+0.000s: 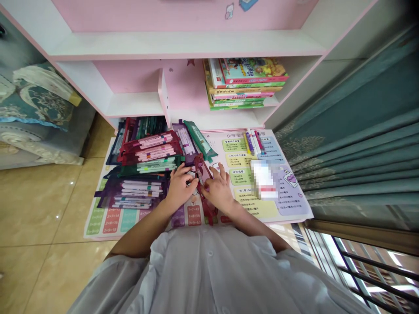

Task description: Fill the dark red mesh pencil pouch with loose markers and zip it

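Observation:
A dark red mesh pencil pouch lies lengthwise on the desk in front of me. My left hand is at its left edge, thumb and fingers bent in a pinch on the pouch. From the other side, my right hand grips the pouch with its thumb and finger, while its other fingers are raised. What lies under the fingertips is partly hidden. Close to my left hand is a pile of mesh pouches with markers inside: a purple pouch, a green pouch and red pouches.
A slim green pouch and a purple pouch lie behind my hands. Loose markers and a blurred white object are on the right of the printed desk mat. Books are stacked on the shelf.

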{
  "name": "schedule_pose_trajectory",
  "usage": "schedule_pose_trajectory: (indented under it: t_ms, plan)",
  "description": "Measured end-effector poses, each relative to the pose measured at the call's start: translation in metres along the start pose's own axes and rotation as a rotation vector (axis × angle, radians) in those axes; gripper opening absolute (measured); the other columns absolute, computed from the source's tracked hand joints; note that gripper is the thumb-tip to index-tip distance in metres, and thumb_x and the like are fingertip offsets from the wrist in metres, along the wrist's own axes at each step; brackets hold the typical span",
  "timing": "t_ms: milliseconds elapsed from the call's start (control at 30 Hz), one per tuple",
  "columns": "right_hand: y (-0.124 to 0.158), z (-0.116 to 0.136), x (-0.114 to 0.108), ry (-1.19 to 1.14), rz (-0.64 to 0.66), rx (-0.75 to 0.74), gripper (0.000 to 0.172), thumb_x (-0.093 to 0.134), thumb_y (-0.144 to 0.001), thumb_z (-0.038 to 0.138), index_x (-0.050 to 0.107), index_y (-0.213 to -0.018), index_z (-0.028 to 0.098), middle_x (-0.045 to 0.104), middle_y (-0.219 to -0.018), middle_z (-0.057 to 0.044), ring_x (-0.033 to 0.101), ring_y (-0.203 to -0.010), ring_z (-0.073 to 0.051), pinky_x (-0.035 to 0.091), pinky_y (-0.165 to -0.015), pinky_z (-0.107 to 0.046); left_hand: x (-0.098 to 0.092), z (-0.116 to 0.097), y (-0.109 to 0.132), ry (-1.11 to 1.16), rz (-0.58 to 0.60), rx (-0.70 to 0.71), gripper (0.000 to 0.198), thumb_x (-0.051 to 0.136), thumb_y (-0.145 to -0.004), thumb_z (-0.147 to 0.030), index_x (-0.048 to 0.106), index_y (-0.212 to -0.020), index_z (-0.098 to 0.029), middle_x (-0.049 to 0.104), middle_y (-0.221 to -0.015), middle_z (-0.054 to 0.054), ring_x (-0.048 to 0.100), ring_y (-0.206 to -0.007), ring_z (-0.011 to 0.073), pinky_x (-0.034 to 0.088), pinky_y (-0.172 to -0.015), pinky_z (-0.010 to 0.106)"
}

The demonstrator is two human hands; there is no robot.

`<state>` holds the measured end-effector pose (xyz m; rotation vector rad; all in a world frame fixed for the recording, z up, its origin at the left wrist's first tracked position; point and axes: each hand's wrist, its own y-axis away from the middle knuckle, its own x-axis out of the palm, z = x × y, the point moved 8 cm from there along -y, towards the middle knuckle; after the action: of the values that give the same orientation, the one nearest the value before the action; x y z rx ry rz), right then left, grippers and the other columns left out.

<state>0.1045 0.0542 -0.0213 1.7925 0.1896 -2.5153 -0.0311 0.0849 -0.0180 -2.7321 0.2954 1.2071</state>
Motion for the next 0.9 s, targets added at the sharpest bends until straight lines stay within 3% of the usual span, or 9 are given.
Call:
schedule_pose_trajectory:
  t_ms: [233, 400, 500, 600, 767, 900]
  plan:
    - [-0.001, 0.004, 0.002, -0.036, 0.011, -0.007, 0.020, 0.068, -0.083, 0.034, 0.077, -0.075, 0.018, 0.055, -0.142, -0.017, 0.030, -0.145, -0.045, 0.036, -0.109, -0.064, -0.001, 0.000, -0.001, -0.003, 0.003, -0.002, 0.024, 0.062, -0.084, -0.029, 0.063, -0.061, -0.022, 0.070, -0.127, 0.005, 0.047, -0.139, 0.0311, 0.031, -0.116, 0.060]
    - [-0.005, -0.011, -0.025, -0.175, -0.173, -0.065, 0.022, 0.067, -0.085, 0.037, 0.075, -0.073, 0.020, 0.059, -0.137, -0.013, 0.034, -0.145, -0.038, 0.035, -0.114, -0.060, -0.001, 0.001, -0.001, 0.008, 0.000, -0.004, 0.024, 0.063, -0.084, -0.029, 0.063, -0.060, -0.022, 0.070, -0.127, 0.004, 0.047, -0.139, 0.0314, 0.030, -0.117, 0.061]
    - [-0.022, -0.045, -0.046, -0.172, -0.305, -0.037, 0.025, 0.061, -0.089, 0.039, 0.073, -0.076, 0.021, 0.060, -0.133, -0.012, 0.040, -0.141, -0.035, 0.031, -0.116, -0.063, 0.000, 0.001, -0.001, 0.013, 0.004, 0.003, 0.024, 0.063, -0.083, -0.029, 0.063, -0.060, -0.022, 0.070, -0.126, 0.004, 0.046, -0.140, 0.0314, 0.031, -0.116, 0.061]
    - [-0.049, -0.099, -0.059, -0.060, -0.352, 0.124, 0.028, 0.058, -0.089, 0.042, 0.073, -0.083, 0.019, 0.056, -0.138, -0.014, 0.035, -0.142, -0.038, 0.028, -0.113, -0.070, 0.001, 0.001, -0.001, 0.015, 0.007, 0.002, 0.025, 0.063, -0.084, -0.030, 0.063, -0.060, -0.022, 0.070, -0.126, 0.005, 0.046, -0.139, 0.0316, 0.032, -0.116, 0.061]
    - [-0.084, -0.186, -0.068, 0.161, -0.302, 0.473, 0.032, 0.058, -0.085, 0.036, 0.072, -0.100, 0.012, 0.047, -0.144, -0.021, 0.021, -0.145, -0.046, 0.027, -0.108, -0.073, -0.001, 0.001, -0.001, 0.017, 0.005, -0.008, 0.025, 0.062, -0.084, -0.030, 0.063, -0.061, -0.021, 0.070, -0.127, 0.005, 0.046, -0.139, 0.0323, 0.031, -0.116, 0.062]
    - [-0.097, -0.220, -0.062, 0.268, -0.171, 0.616, 0.043, 0.058, -0.084, 0.037, 0.068, -0.116, 0.009, 0.042, -0.148, -0.023, 0.016, -0.146, -0.047, 0.025, -0.108, -0.072, -0.004, 0.001, 0.000, 0.015, -0.005, -0.020, 0.026, 0.063, -0.083, -0.030, 0.062, -0.059, -0.022, 0.070, -0.127, 0.004, 0.047, -0.139, 0.0321, 0.031, -0.116, 0.062]
